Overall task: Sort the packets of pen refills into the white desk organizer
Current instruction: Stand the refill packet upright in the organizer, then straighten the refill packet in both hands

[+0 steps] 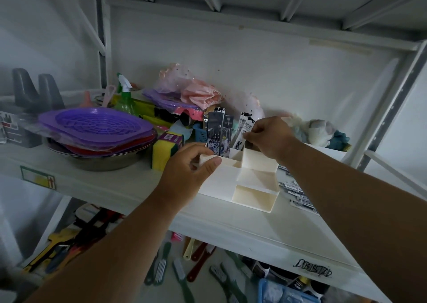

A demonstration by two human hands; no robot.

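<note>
White desk organizer (242,180): sits on the shelf (115,189).
Left hand (187,166): curled fingers grip its left wall.
Right hand (270,136): pinches a white refill packet (243,129), standing in a rear compartment.

Single view only, head-worn, wide-angle; nothing to overlap with. Looks forward and slightly down onto a white shelf (231,229) from standing height, at arm's reach. Both forearms enter from the bottom edge, left hand (188,164) and right hand (269,136) meeting near frame centre at the white desk organizer (251,187). Lens takes in the underside of the shelf above along the top, the back wall straight ahead, and the lower shelf's contents at the bottom. Edges bow with lens distortion; lighting dim
</note>
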